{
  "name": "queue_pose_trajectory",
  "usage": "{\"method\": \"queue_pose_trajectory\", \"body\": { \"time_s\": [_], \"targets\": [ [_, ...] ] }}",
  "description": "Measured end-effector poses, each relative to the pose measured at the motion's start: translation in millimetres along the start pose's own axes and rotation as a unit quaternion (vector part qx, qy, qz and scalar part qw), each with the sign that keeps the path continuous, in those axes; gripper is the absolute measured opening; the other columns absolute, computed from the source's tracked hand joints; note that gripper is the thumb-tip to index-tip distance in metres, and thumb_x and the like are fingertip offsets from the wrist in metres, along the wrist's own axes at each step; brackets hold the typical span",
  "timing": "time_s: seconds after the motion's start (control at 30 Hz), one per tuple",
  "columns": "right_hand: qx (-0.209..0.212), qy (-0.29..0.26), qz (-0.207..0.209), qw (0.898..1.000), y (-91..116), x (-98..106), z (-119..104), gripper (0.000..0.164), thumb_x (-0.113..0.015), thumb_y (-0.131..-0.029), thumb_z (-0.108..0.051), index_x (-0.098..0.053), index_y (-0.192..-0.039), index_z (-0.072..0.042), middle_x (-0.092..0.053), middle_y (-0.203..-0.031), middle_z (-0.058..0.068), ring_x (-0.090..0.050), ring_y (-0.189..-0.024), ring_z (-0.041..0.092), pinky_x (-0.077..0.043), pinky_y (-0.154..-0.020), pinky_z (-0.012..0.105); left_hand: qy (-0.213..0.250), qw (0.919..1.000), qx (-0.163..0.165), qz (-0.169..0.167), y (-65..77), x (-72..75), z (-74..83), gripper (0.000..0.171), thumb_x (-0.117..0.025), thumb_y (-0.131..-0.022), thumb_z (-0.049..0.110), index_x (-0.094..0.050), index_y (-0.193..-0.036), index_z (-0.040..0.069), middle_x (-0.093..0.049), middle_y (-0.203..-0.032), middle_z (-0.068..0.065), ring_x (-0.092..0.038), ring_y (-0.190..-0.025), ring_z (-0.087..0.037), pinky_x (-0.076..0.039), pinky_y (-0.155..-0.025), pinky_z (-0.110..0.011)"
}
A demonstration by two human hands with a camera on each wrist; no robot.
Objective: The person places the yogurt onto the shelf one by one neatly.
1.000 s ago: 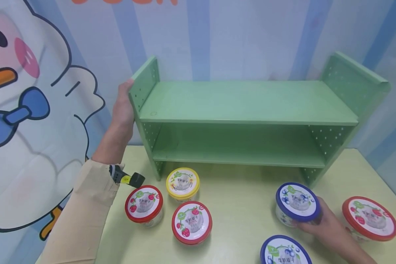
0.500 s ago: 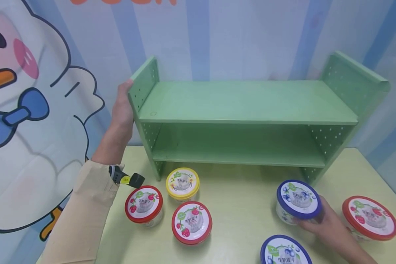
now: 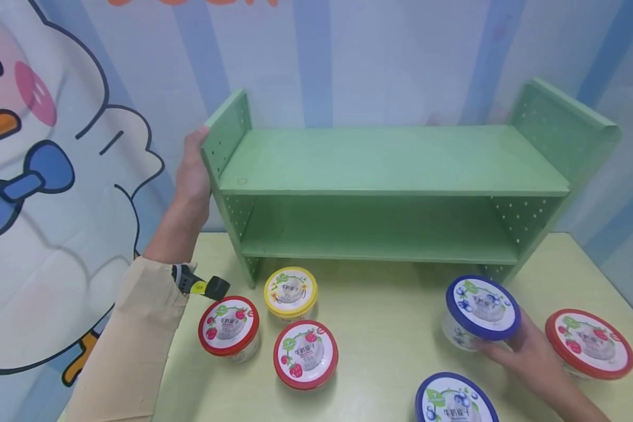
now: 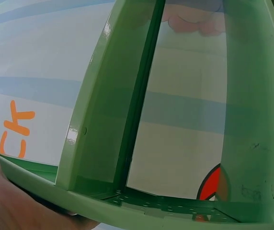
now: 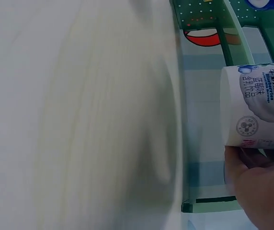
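left hand [image 3: 192, 177] grips the shelf [image 3: 395, 167], right hand [image 3: 537, 358] curls round a blue-lid tub [image 3: 482, 310], which might drop if held loosely

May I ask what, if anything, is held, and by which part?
The right hand holds a blue-lidded tub by its side; the left hand touches the shelf, grip unclear.

We see a blue-lidded, blueberry-printed white tub [image 3: 483, 308] (right way up) gripped by the right hand [image 3: 538, 354] above the table [image 3: 380, 328], before an upright green two-board shelf [image 3: 390, 161], whose left panel [image 3: 229, 138] the left hand [image 3: 192, 176] touches.
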State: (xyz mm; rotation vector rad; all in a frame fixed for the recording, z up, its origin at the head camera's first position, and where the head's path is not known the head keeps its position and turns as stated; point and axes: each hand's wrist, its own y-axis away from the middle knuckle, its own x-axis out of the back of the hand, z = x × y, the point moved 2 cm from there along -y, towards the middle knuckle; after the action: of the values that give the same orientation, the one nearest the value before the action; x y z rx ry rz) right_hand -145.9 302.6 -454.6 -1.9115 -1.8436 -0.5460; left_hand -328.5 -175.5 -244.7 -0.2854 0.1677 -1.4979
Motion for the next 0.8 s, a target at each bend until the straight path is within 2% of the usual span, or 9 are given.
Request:
{"method": "queue_pose_trajectory", "body": {
  "time_s": [0.3, 0.33, 0.43, 0.53, 0.6, 0.8],
  "targets": [
    [-0.002, -0.011, 0.007, 1.000, 4, 3, -5, 0.088, -0.075, -0.090, -0.020, -0.017, -0.152, 0.002, -0.038, -0.143, 0.028, -0.039, -0.127, 0.051, -0.041, -0.081, 0.007, 0.004, 0.9999, -0.007, -0.008, 1.0, -1.8, 1.7, 0.055, -0.029, -0.101, 0.061, -0.059, -0.099, 0.015, -0.061, -0.075, -0.010, -0.057, -0.060, -0.018, -0.045, -0.079, -0.035],
    [0.000, -0.011, 0.009, 1.000, 4, 3, -5, 0.087, -0.075, -0.090, -0.019, -0.017, -0.152, 0.002, -0.039, -0.143, 0.027, -0.042, -0.127, 0.047, -0.041, -0.081, 0.007, 0.003, 0.9999, -0.007, -0.009, 1.1, -2.0, 2.0, 0.055, -0.029, -0.101, 0.061, -0.059, -0.099, 0.015, -0.061, -0.075, -0.010, -0.057, -0.061, -0.018, -0.045, -0.079, -0.036],
    [0.018, -0.015, 0.015, 1.000, 5, 4, -7, 0.084, -0.075, -0.090, -0.015, -0.020, -0.151, 0.001, -0.041, -0.142, 0.023, -0.048, -0.124, 0.018, -0.042, -0.082, 0.007, 0.004, 0.9999, -0.004, -0.009, 1.7, -2.5, 2.6, 0.055, -0.030, -0.100, 0.062, -0.059, -0.099, 0.015, -0.062, -0.076, -0.010, -0.058, -0.061, -0.018, -0.045, -0.079, -0.036],
    [0.044, -0.022, 0.026, 0.998, 5, 5, -9, 0.081, -0.075, -0.089, -0.010, -0.023, -0.150, 0.001, -0.044, -0.138, 0.011, -0.043, -0.112, -0.008, -0.042, -0.083, 0.008, 0.005, 1.0000, 0.003, -0.006, 2.0, -3.4, 2.7, 0.056, -0.030, -0.100, 0.062, -0.059, -0.100, 0.014, -0.062, -0.076, -0.009, -0.058, -0.061, -0.018, -0.044, -0.080, -0.035],
    [0.057, -0.028, 0.030, 0.998, 6, 5, -10, 0.080, -0.075, -0.088, -0.007, -0.024, -0.149, 0.002, -0.046, -0.135, 0.003, -0.041, -0.110, -0.014, -0.042, -0.084, 0.008, 0.005, 0.9999, 0.008, -0.004, 2.0, -4.0, 2.7, 0.056, -0.030, -0.100, 0.063, -0.059, -0.102, 0.015, -0.062, -0.076, -0.009, -0.058, -0.062, -0.017, -0.044, -0.080, -0.035],
    [0.082, -0.033, 0.044, 0.995, 7, 7, -13, 0.078, -0.076, -0.083, 0.002, -0.029, -0.145, 0.006, -0.046, -0.127, -0.020, -0.042, -0.110, -0.014, -0.041, -0.085, 0.007, 0.000, 0.9997, 0.025, -0.003, 1.6, -5.9, 3.8, 0.057, -0.029, -0.099, 0.064, -0.059, -0.116, 0.019, -0.061, -0.084, -0.009, -0.057, -0.068, -0.018, -0.042, -0.085, -0.037]
  ]
}}
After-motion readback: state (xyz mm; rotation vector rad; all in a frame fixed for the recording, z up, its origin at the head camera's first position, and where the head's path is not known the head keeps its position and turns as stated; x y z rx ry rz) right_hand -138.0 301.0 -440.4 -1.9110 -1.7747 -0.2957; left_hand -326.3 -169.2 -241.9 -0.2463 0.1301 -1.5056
